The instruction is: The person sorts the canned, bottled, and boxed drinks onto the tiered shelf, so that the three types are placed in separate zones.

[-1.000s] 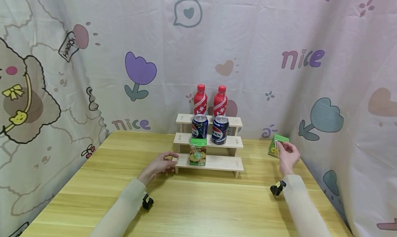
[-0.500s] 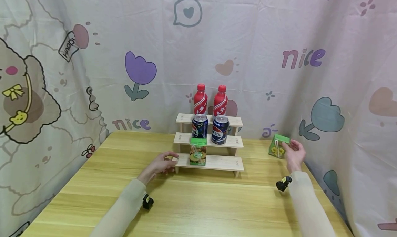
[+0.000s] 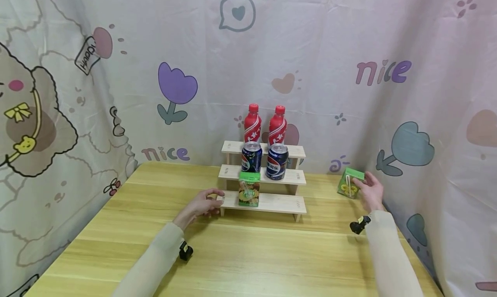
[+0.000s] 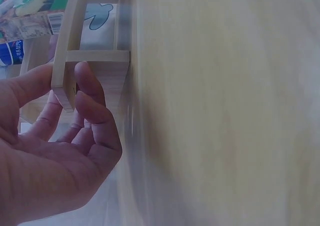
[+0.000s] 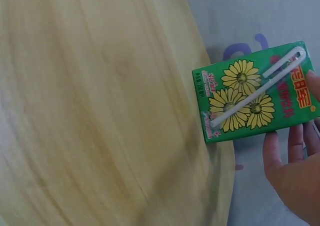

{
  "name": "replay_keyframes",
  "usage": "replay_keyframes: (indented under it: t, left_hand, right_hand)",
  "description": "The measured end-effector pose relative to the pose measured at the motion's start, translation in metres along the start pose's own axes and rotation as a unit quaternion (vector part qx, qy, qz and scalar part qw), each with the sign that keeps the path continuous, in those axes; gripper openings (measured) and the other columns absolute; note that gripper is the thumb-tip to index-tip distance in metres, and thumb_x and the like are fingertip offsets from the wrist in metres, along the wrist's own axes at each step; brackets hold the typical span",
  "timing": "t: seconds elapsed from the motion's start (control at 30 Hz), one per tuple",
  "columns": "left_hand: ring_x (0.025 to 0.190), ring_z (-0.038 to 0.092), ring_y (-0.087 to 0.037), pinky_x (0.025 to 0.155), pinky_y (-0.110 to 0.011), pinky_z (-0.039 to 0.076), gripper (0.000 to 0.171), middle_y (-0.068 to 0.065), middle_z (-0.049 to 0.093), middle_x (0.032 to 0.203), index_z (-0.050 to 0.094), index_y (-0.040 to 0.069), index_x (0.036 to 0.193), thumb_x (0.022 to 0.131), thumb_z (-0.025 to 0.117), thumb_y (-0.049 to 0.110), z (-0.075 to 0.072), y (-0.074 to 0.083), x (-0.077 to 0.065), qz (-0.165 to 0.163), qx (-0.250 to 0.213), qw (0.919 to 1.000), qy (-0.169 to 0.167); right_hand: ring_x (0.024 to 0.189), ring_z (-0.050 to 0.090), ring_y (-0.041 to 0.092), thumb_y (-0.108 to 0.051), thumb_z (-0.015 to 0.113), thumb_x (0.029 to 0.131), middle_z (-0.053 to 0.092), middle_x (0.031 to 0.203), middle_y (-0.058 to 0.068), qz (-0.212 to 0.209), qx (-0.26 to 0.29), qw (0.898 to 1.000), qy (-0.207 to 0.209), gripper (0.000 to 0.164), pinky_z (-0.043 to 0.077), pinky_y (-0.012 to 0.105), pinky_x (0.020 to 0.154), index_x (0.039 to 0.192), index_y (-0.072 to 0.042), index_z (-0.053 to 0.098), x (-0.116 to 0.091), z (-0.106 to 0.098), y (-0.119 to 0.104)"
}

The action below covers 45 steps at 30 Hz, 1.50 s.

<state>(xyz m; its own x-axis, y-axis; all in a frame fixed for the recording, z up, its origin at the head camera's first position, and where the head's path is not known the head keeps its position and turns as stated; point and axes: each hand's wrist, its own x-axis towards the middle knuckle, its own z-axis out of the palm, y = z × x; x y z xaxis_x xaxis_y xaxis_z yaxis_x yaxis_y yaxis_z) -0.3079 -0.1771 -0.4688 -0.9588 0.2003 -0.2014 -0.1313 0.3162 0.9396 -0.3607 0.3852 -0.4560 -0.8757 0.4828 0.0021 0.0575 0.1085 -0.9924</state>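
My left hand (image 3: pixel 202 203) pinches the left end of the lowest board of a three-step wooden display stand (image 3: pixel 279 203). In the left wrist view, the thumb lies on one face of that board and curled fingers (image 4: pixel 97 113) lie on the other. At the table's back right, my right hand (image 3: pixel 372 192) grips a green drink carton (image 3: pixel 350 183) by its right side. Yellow flowers and a white straw show on that carton (image 5: pixel 245 93) in the right wrist view; its far side is hidden. Another carton (image 3: pixel 249 190), green and brown, stands upright on the lowest step.
Two dark blue cola cans (image 3: pixel 277 162) stand on the middle step. Two red bottles (image 3: pixel 277 126) occupy the top step, their bases hidden by the cans. Behind the wooden table (image 3: pixel 248 254) hangs a patterned curtain (image 3: pixel 233 64), which also runs along both sides.
My right hand has shifted right to the carton's side, and more of the carton's flowered front and straw shows. My left hand has stayed at the stand. The head view has moved slightly.
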Motion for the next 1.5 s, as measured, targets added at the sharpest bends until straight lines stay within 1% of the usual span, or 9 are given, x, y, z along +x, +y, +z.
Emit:
replay_keyframes:
  t: [0.07,0.17,0.3,0.53,0.77,1.1,1.3,1.43,1.5]
  left_hand:
    - [0.070,0.063,-0.021,0.055,-0.028,0.045,0.031,-0.008,0.065,0.084,0.059,0.013,0.125,0.094,0.064,0.016,0.000,0.001,0.000,0.002,0.000,1.0000,0.001]
    - [0.070,0.063,-0.020,0.055,-0.028,0.045,0.031,-0.008,0.065,0.084,0.059,0.014,0.125,0.094,0.064,0.016,0.000,0.001,0.000,0.003,0.001,1.0000,0.002]
    - [0.070,0.063,-0.021,0.055,-0.028,0.045,0.031,-0.008,0.065,0.082,0.059,0.013,0.125,0.094,0.064,0.016,0.000,0.001,0.000,0.001,0.002,1.0000,0.004]
    - [0.070,0.063,-0.021,0.055,-0.028,0.046,0.030,-0.008,0.064,0.082,0.059,0.013,0.125,0.095,0.064,0.016,-0.001,0.002,-0.002,-0.002,0.000,1.0000,0.002]
    - [0.070,0.063,-0.020,0.054,-0.028,0.045,0.033,-0.009,0.065,0.085,0.058,0.014,0.126,0.094,0.064,0.017,-0.002,0.001,-0.002,0.002,0.002,1.0000,0.001]
    - [0.070,0.063,-0.020,0.054,-0.028,0.045,0.032,-0.008,0.065,0.085,0.058,0.014,0.125,0.094,0.064,0.017,-0.001,0.001,0.000,0.001,0.003,1.0000,0.001]
    - [0.070,0.064,-0.020,0.054,-0.028,0.046,0.032,-0.008,0.065,0.085,0.059,0.014,0.125,0.094,0.064,0.015,0.000,0.001,0.000,-0.001,-0.003,1.0000,0.003]
    - [0.071,0.063,-0.020,0.055,-0.028,0.046,0.032,-0.008,0.065,0.086,0.058,0.013,0.125,0.094,0.064,0.014,0.001,0.000,0.001,-0.002,-0.006,1.0000,0.003]
    - [0.071,0.063,-0.020,0.055,-0.028,0.046,0.032,-0.008,0.065,0.087,0.059,0.013,0.125,0.093,0.064,0.014,0.002,0.000,0.001,-0.003,-0.007,1.0000,0.003]
  right_hand:
    - [0.141,0.034,0.020,-0.016,0.066,0.094,0.029,0.161,0.006,0.002,-0.006,1.000,-0.002,0.073,0.028,0.037,0.118,0.155,-0.019,0.027,0.001,0.000,-0.001]
    - [0.122,0.044,0.012,-0.016,0.068,0.092,0.043,0.149,0.005,0.004,-0.016,1.000,-0.001,0.071,0.039,0.028,0.109,0.153,-0.018,0.032,0.001,0.002,-0.002]
    - [0.103,0.046,0.001,-0.017,0.071,0.090,0.051,0.128,-0.004,0.002,-0.025,1.000,-0.010,0.069,0.046,0.018,0.095,0.151,-0.014,0.037,-0.002,0.003,-0.003]
    - [0.107,0.050,0.006,-0.025,0.068,0.093,0.047,0.142,0.009,0.008,-0.051,0.998,-0.036,0.066,0.044,0.042,0.107,0.151,-0.015,0.037,-0.006,0.002,-0.001]
    - [0.090,0.054,-0.003,-0.025,0.072,0.090,0.045,0.149,0.015,0.008,-0.039,0.998,-0.040,0.069,0.051,0.032,0.098,0.149,-0.013,0.040,-0.011,0.001,-0.001]
    - [0.082,0.057,-0.007,-0.022,0.070,0.091,0.036,0.154,0.022,0.001,-0.021,0.998,-0.060,0.069,0.055,0.025,0.087,0.150,-0.009,0.037,-0.017,-0.003,-0.001]
    - [0.084,0.059,-0.008,-0.022,0.073,0.089,0.042,0.151,0.018,-0.016,-0.008,0.997,-0.077,0.066,0.055,0.018,0.078,0.147,-0.011,0.043,-0.021,-0.004,-0.005]
    - [0.085,0.060,-0.009,-0.025,0.073,0.089,0.042,0.150,0.020,-0.041,-0.013,0.994,-0.097,0.065,0.056,0.020,0.079,0.145,-0.009,0.045,-0.028,-0.003,-0.010]
    - [0.085,0.061,-0.009,-0.026,0.073,0.088,0.049,0.145,0.017,-0.057,-0.018,0.992,-0.111,0.065,0.056,0.022,0.080,0.144,-0.007,0.045,-0.031,-0.002,-0.012]
